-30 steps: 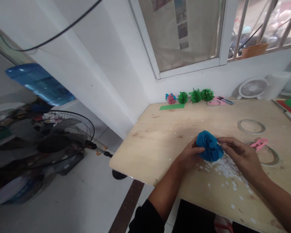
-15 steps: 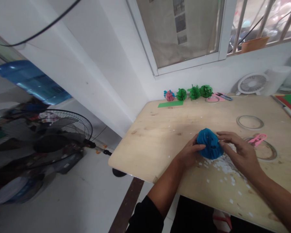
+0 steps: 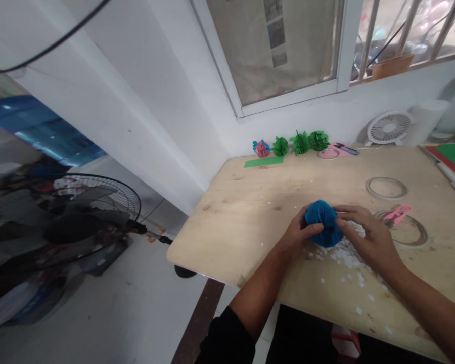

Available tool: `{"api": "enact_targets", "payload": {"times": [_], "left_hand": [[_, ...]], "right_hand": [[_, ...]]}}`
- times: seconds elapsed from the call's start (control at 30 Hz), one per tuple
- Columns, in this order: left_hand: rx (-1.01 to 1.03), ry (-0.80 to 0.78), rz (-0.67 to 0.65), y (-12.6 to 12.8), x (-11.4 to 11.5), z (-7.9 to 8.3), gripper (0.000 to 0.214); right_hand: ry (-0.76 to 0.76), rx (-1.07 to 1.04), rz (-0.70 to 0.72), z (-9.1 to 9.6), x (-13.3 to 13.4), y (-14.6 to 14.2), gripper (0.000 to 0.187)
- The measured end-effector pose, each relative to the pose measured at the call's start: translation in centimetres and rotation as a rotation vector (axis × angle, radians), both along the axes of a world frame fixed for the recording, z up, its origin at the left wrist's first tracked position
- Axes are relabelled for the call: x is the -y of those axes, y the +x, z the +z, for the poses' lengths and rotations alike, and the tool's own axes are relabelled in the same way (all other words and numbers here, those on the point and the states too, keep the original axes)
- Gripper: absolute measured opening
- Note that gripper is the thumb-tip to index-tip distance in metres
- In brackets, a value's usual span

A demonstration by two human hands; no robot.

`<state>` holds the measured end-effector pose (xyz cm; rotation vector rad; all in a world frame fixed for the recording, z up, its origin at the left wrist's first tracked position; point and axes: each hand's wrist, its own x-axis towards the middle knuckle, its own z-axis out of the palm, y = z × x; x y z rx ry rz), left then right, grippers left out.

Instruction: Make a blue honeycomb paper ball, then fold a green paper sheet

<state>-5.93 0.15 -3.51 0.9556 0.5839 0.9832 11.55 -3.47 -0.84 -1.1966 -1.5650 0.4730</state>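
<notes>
A blue pleated paper ball (image 3: 325, 230) is held just above the wooden table (image 3: 227, 217). My left hand (image 3: 300, 230) grips its left side, with the thumb across the front and the fingers behind. My right hand (image 3: 367, 240) is at the right edge, thumb and forefinger closed on the paper there. Small white paper scraps (image 3: 347, 255) lie scattered on the wood beneath the ball and my right hand.
Pink scissors (image 3: 401, 215) lie by rings of wire (image 3: 417, 237), with another wire ring (image 3: 387, 188) behind. Along the wall stand a pink-and-blue paper ball (image 3: 262, 148), several green paper balls (image 3: 301, 143) and a small white fan (image 3: 390, 127). A green strip (image 3: 263, 162) lies before them.
My right thumb and forefinger have come in against the right edge of the blue paper ball, and its folds look slightly turned. My left hand keeps its grip. The whole view has shifted slightly.
</notes>
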Motion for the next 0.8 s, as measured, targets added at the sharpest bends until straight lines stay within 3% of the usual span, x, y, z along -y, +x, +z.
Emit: {"api": "enact_targets", "payload": {"times": [0.2,0.53,0.8], "left_hand": [[-0.048,0.058,-0.017,-0.18,-0.18,-0.38,0.072],[-0.016,0.048,-0.013,-0.14,-0.11,-0.32,0.075],[-0.245,0.272,0.092,-0.34,0.31,0.16,0.081]], "right_hand": [[0.019,0.041,-0.061,-0.09,-0.25,-0.16,0.025],[-0.022,-0.007,-0.012,-0.56,-0.35,0.03,0.021],[-0.051,0.012,-0.012,-0.65,-0.39,0.18,0.02]]}}
